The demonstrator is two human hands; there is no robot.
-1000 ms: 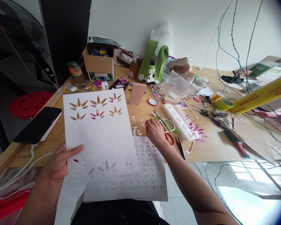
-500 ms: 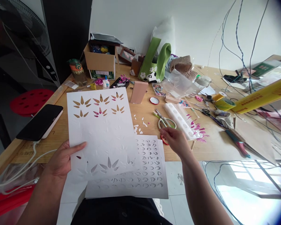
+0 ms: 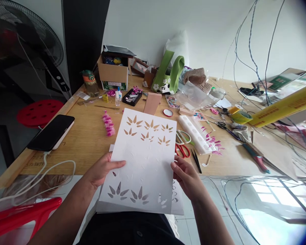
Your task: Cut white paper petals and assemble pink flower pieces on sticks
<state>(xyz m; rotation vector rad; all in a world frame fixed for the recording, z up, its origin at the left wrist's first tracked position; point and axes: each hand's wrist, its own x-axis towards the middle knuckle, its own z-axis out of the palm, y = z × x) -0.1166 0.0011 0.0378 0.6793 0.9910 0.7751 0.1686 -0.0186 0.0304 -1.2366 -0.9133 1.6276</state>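
Observation:
Between my two hands is a white paper sheet [image 3: 145, 163] with leaf-shaped cutouts along its top and bottom. My left hand [image 3: 102, 170] pinches its left edge, thumb on top. At the right edge, my right hand [image 3: 186, 175] grips the sheet between thumb and fingers. Underneath lies another sheet with drawn curved marks [image 3: 177, 200], mostly hidden, near my lap. Just beyond my right hand are red-handled scissors [image 3: 185, 151], white-handled scissors [image 3: 185, 136] and black tweezers [image 3: 196, 160].
A phone [image 3: 52, 132] on a white block lies at left with a cable. Pink fuzzy strip [image 3: 108, 123], pink wooden block [image 3: 152, 103], white strip with round spots [image 3: 196, 134] and green bag [image 3: 168, 75] stand on the table [image 3: 89, 143]. A yellow roll [image 3: 283, 107] juts in from the right.
My right hand has moved from near the scissors to the sheet's right edge and taken hold. The cutout sheet has shifted right and lower, uncovering the pink fuzzy strip.

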